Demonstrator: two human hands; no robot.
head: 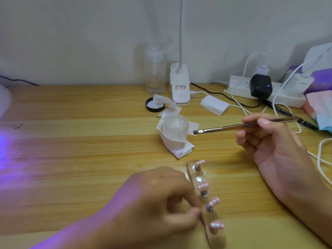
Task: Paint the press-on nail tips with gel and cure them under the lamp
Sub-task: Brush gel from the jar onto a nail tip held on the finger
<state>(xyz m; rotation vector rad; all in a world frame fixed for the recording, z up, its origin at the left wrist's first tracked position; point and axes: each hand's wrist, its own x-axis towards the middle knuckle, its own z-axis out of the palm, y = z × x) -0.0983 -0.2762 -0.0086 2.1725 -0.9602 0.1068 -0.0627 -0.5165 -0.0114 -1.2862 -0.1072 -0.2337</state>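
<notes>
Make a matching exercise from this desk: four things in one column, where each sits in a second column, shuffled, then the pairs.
1. thin brown-handled brush
2. small clear glass jar
3. round black lid
4. clear strip holder of pink nail tips

A. partly under a crumpled white wipe
B. pinched at its edge by the left hand
C. held in the right hand
D. nested in a folded white cloth

Pairs: 1-C, 2-D, 3-A, 4-B

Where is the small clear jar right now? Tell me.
In the head view, the clear jar stands mid-table, right of centre, nested in a crumpled white wipe, with the brush tip just right of it and the black lid behind it.
</notes>
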